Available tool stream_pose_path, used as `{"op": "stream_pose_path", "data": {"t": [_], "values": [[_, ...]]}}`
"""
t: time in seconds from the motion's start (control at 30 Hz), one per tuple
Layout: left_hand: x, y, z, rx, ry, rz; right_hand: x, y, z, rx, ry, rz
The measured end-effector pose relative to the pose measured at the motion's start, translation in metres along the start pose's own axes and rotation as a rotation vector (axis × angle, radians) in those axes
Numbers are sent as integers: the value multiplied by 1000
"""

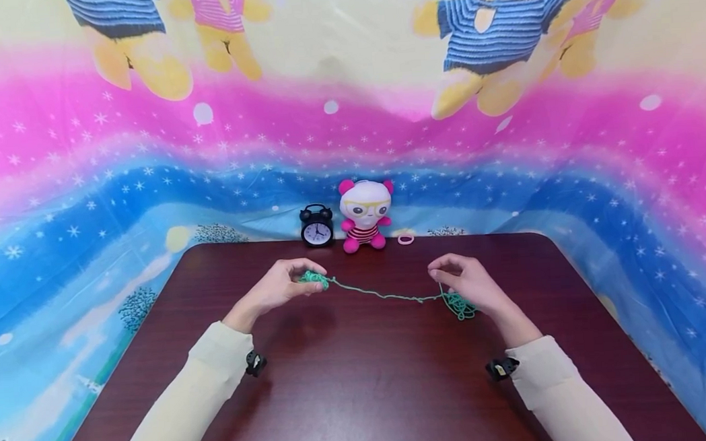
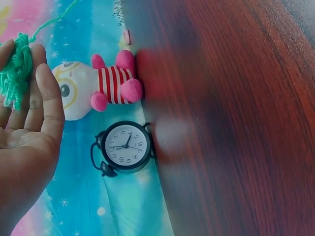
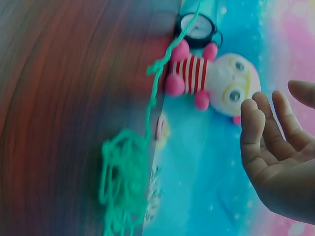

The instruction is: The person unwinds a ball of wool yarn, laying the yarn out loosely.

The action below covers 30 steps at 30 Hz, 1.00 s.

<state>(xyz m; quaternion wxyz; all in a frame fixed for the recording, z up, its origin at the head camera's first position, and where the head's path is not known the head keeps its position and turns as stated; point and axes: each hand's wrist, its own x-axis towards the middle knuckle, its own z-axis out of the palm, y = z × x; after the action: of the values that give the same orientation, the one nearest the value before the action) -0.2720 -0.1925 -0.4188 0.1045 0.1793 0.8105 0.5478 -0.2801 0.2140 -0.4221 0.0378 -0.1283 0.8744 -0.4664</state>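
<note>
In the head view my left hand (image 1: 278, 284) holds a small bundle of green yarn (image 1: 315, 279) between thumb and fingers. The left wrist view shows this left hand (image 2: 37, 118) with the green bundle (image 2: 17, 69) lying against its fingers. From it a knotted strand (image 1: 382, 294) runs across to a loose green tangle (image 1: 458, 305) just below my right hand (image 1: 466, 282). In the right wrist view the tangle (image 3: 124, 182) hangs apart from the right hand (image 3: 283, 152), whose fingers are loosely bent, with thumb and fingertips separated and no yarn between them.
At the back of the dark wooden table (image 1: 363, 382) stand a black alarm clock (image 1: 317, 227) and a pink-and-white panda plush (image 1: 366, 213). A small pink ring (image 1: 405, 240) lies to the plush's right. A printed cloth (image 1: 348, 133) surrounds the table on the back and sides.
</note>
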Motion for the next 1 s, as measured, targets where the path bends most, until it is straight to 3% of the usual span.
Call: {"op": "stream_pose_path", "data": {"t": [0.47,1.0], "values": [[0,4,3,8,10,10,11,-33,51,-14,-56,-108],[2,5,8,32,-22,43,19,-53,87,-43,-75,-180]]}}
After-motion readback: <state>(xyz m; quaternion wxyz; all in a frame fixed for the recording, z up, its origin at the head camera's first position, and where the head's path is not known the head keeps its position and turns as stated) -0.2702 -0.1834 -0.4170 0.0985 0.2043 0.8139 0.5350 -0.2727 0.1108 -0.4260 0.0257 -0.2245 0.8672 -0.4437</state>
